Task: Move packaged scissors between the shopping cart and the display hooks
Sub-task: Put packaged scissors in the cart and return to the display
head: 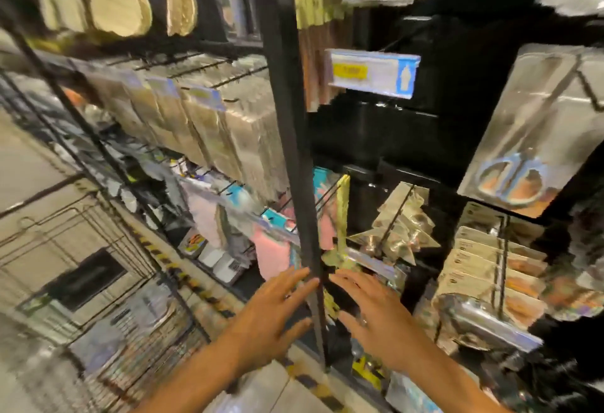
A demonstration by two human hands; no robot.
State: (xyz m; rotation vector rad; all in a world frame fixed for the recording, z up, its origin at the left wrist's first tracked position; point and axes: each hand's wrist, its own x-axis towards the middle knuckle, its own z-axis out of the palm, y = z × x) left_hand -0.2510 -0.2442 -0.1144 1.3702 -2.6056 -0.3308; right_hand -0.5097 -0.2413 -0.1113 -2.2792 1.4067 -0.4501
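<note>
Blurred packaged scissors (536, 138), shopping cart (98, 281) smeared

Black display rack (287, 138), hooks (503, 249) carrying packaged scissors (536, 138), blurred packets.

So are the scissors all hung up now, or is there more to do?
Some look done: a pack of scissors hangs on a hook at the upper right. Nothing is in hand right now: the left hand and right hand are both open and empty, reaching toward the lower hooks beside the black post. The picture is too blurry to tell how many packs are left.
</note>
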